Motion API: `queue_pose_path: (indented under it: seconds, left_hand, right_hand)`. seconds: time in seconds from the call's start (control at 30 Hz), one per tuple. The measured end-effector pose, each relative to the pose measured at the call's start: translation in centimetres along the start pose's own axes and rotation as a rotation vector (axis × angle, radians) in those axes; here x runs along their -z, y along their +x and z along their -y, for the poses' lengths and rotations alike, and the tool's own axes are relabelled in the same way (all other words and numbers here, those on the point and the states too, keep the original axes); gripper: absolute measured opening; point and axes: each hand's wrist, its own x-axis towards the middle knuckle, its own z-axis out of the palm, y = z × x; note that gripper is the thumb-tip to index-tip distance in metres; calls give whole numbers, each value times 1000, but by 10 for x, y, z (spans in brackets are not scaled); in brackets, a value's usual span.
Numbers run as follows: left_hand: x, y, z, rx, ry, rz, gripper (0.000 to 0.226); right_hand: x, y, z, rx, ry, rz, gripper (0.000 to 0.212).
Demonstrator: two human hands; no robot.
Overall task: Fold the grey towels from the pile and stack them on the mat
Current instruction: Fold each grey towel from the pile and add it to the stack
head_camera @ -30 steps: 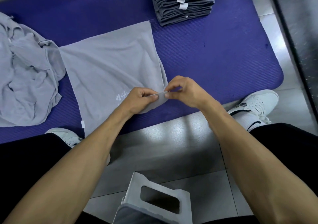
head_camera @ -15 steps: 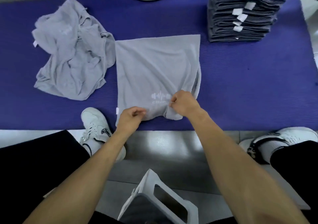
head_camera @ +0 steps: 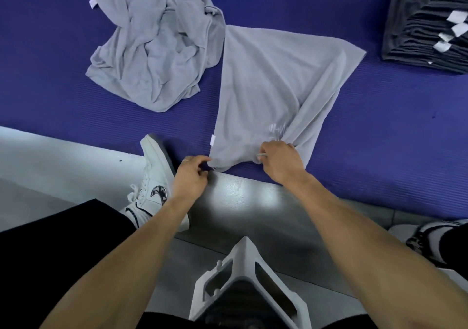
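A light grey towel (head_camera: 268,85) lies spread on the purple mat (head_camera: 379,131), its near edge at the mat's front border. My left hand (head_camera: 191,174) pinches the towel's near left corner. My right hand (head_camera: 281,161) grips the near edge further right, beside a white printed logo, where the cloth bunches up. A crumpled pile of grey towels (head_camera: 157,42) sits on the mat to the left, touching the spread towel. A stack of folded dark grey towels (head_camera: 428,25) with white tags stands at the far right.
Grey tiled floor (head_camera: 243,202) runs in front of the mat. My white shoes (head_camera: 152,189) rest there, one at the mat's edge, the other at the right border (head_camera: 425,235). A white plastic stool (head_camera: 248,285) stands between my legs.
The view swung right to left. My hands moved apart along the near edge: the left slid to the left corner, the right stayed near the logo. The towel's right side is pulled up into a slanted fold.
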Motion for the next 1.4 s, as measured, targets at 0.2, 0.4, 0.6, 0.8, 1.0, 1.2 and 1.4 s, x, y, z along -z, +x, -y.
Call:
queue_pose_path:
  seconds: [0.2, 0.4, 0.6, 0.8, 1.0, 1.2, 1.4]
  left_hand:
    - [8, 13, 14, -190, 189, 188, 44]
    - [-2, 19, 8, -188, 127, 146, 36]
    - [-6, 20, 5, -186, -17, -10, 25]
    - [-11, 20, 3, -115, -101, -58, 16]
    - [-6, 17, 0, -181, -81, -58, 14]
    - [-7, 19, -1, -248, 88, 30, 13]
    - [-9, 19, 10, -285, 192, 125, 20]
  right_hand:
    - [5, 5, -14, -72, 449, 40, 12]
    - [14, -1, -14, -123, 572, 29, 15]
    - [10, -5, -18, -161, 593, -23, 9]
    - [5, -4, -19, -171, 605, -33, 6]
    - [-4, -2, -20, -180, 612, -43, 7]
    - [-8, -2, -19, -193, 619, -53, 10]
    - [-8, -5, -26, -213, 649, -62, 6]
